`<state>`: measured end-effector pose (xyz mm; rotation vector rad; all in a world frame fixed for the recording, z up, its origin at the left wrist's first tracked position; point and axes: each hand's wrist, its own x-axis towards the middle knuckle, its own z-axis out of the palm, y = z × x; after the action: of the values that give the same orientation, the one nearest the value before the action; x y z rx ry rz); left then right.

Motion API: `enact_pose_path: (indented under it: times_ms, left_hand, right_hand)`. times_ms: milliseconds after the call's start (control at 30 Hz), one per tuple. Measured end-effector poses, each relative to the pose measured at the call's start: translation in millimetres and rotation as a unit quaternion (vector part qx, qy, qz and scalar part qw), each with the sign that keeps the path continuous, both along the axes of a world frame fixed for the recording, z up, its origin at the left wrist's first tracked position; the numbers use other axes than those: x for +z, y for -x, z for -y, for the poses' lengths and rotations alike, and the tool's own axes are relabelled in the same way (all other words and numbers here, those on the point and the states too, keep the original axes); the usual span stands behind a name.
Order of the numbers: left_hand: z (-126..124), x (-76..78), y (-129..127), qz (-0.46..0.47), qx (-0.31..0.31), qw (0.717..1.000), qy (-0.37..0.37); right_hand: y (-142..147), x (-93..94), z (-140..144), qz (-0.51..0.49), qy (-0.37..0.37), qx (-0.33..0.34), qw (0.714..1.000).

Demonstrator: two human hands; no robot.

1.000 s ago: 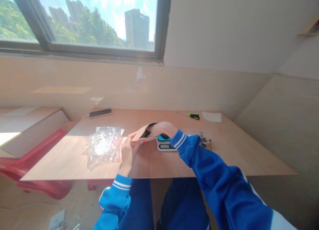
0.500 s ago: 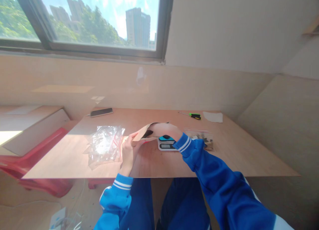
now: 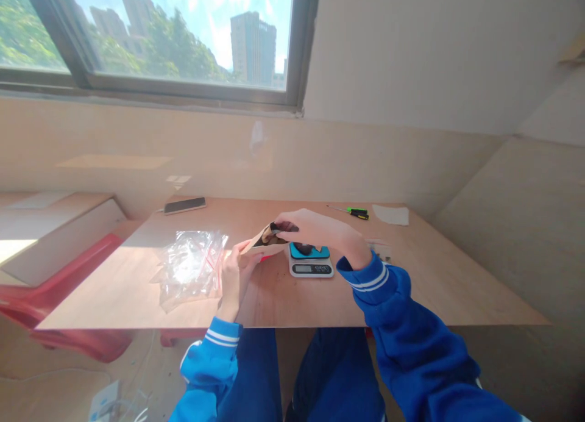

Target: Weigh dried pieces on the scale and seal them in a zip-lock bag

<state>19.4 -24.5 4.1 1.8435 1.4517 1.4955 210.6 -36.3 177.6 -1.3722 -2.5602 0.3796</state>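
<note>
In the head view the left hand [image 3: 235, 275] pinches the near edge of a brown paper pouch [image 3: 264, 242], held tilted just above the wooden table [image 3: 429, 275] and left of the small digital scale [image 3: 310, 260], while the right hand's [image 3: 320, 230] fingertips [image 3: 280, 227] are closed on a small dark piece at the pouch mouth. The pinch looks light, so the piece could slip and drop onto the table or the scale's blue platform, and a tipped pouch could spill. The pile of clear zip bags [image 3: 191, 266] lies just left, a smartphone [image 3: 184, 205] and screwdriver [image 3: 351, 212] far back.
</note>
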Motion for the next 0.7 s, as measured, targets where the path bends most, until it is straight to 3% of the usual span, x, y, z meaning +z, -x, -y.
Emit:
enact_pose_path:
  times_ms: [200,333,467,700]
  left_hand:
    - [-1.3,-1.1,0.5,-0.004,0.004,1.000,-0.010]
    - [-1.6,-2.3,1.1,-0.001,0.010,1.000,-0.010]
    - [-3.0,-1.5,-0.4,0.008,0.018,1.000,-0.008]
    - [-4.1,1.1,-0.8,0.023,0.021,0.999,0.009]
  right_hand:
    - [-26.0,0.8,13.1,-0.154,-0.017,-0.025,0.988]
    - [-62.1,-12.4,9.1,-0.277,-0.048,-0.074,0.957]
    - [-95.0,-47.3,-13.1,-0.331,-0.093,-0.180,0.922]
    - [-107.2,-127.0,-61.9,-0.256,-0.042,-0.203,0.944]
